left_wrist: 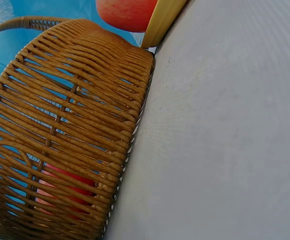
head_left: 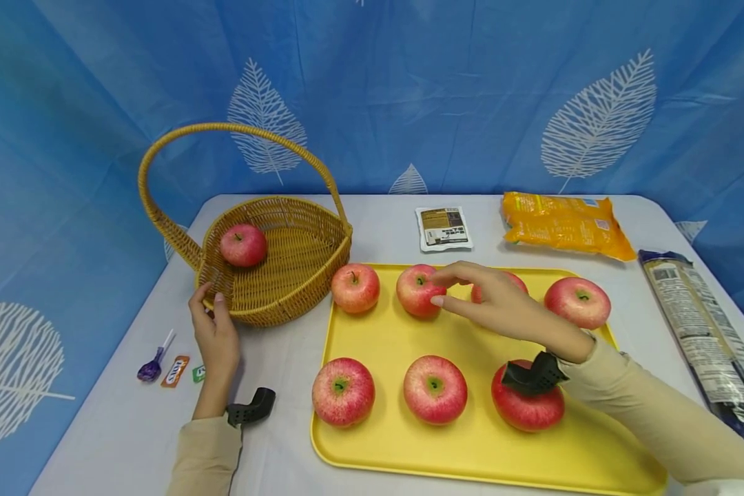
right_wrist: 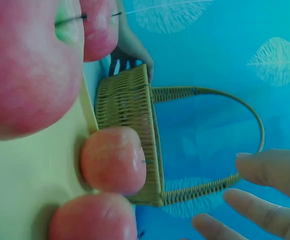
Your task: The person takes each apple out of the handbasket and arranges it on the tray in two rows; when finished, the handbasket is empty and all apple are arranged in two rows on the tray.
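Note:
My left hand (head_left: 215,341) grips the near-left rim of a wicker basket (head_left: 304,293) with a tall arched handle. One red apple (head_left: 243,245) lies inside, and in the left wrist view its red shows through the weave. Several more apples stand in two rows on a yellow tray (head_left: 378,337). Over the tray, my right hand (head_left: 502,303) reaches left with thumb and fingers spread, holding nothing. Its fingertips are at the back-row apple (head_left: 417,293) second from the left. Another back-row apple (head_left: 516,281) is partly hidden behind this hand.
Behind the tray lie a small white-and-brown packet (head_left: 444,229) and an orange bag (head_left: 564,224). A long purple-and-silver package (head_left: 703,337) lies along the right. Left of my left forearm are a purple lollipop (head_left: 151,370), an orange-wrapped sweet (head_left: 176,371) and a green one (head_left: 199,373).

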`<state>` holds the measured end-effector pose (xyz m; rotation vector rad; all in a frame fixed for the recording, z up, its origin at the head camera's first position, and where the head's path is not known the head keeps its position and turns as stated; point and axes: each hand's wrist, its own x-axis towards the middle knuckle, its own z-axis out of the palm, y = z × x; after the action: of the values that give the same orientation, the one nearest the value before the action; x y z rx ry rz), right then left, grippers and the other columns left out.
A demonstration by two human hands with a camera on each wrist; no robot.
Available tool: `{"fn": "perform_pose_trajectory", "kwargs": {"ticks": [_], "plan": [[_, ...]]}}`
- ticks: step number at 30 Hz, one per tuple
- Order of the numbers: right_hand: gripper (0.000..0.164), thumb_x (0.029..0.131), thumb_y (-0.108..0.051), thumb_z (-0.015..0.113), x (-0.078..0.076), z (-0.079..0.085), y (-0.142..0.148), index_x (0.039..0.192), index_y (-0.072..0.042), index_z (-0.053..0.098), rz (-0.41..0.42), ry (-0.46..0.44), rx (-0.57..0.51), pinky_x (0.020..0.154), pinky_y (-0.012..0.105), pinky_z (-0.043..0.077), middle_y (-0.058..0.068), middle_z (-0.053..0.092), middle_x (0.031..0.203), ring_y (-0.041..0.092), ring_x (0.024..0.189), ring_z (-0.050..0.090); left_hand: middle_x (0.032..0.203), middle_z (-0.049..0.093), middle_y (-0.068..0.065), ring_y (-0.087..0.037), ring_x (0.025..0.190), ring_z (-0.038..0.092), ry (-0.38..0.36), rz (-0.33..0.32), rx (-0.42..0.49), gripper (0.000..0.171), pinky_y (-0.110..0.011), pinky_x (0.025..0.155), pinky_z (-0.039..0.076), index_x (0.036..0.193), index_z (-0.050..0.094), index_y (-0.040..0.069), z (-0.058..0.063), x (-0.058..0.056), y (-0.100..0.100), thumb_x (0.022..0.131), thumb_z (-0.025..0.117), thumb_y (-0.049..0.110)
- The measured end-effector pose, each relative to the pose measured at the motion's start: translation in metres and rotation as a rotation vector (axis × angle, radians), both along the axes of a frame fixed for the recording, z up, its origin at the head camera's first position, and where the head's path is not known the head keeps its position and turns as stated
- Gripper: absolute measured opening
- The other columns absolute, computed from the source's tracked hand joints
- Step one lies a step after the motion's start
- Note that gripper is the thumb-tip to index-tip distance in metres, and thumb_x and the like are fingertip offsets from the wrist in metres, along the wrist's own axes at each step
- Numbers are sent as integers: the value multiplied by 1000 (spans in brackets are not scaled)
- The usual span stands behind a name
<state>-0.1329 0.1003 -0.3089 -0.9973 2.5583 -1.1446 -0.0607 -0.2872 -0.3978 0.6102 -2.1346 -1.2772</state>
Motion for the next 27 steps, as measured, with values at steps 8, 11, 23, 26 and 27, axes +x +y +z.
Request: {"fn": "perform_pose_trajectory", "kwargs": {"ticks": [8,11,23,26,27], "plan": [[33,86,-33,60,-8,11,-43,116,-19,59,146,-26,-24,89,39,45,-5,61,114,13,103,55,143,31,-8,-19,126,33,3,7,-1,43,-43,102,27,135,31,11,0,0,0,98,31,34],[32,85,-28,62,-10,14,-60,115,-17,60,173,-33,-41,90,39,44,0,62,114,15,103,55,143,31,-8,-19,126,33,-4,8,3,43,-43,102,26,135,31,12,0,-1,0,98,31,34],[31,87,-26,58,-12,-1,-119,115,-14,58,273,-182,-75,84,26,47,-1,63,106,9,95,58,143,32,-8,-18,124,33,5,2,8,43,-41,101,27,135,32,11,0,1,2,98,30,32],[34,87,-25,58,-16,-6,-130,118,-9,57,299,-182,-55,85,25,47,4,63,110,11,97,58,142,33,-8,-18,122,34,16,2,5,43,-39,99,27,135,32,10,1,1,2,98,31,31],[35,87,-25,58,-18,-6,-134,118,-9,57,302,-178,-41,86,24,46,5,63,111,12,99,58,142,33,-8,-17,122,34,13,3,3,42,-38,99,28,134,32,11,1,0,2,98,31,32]]}}
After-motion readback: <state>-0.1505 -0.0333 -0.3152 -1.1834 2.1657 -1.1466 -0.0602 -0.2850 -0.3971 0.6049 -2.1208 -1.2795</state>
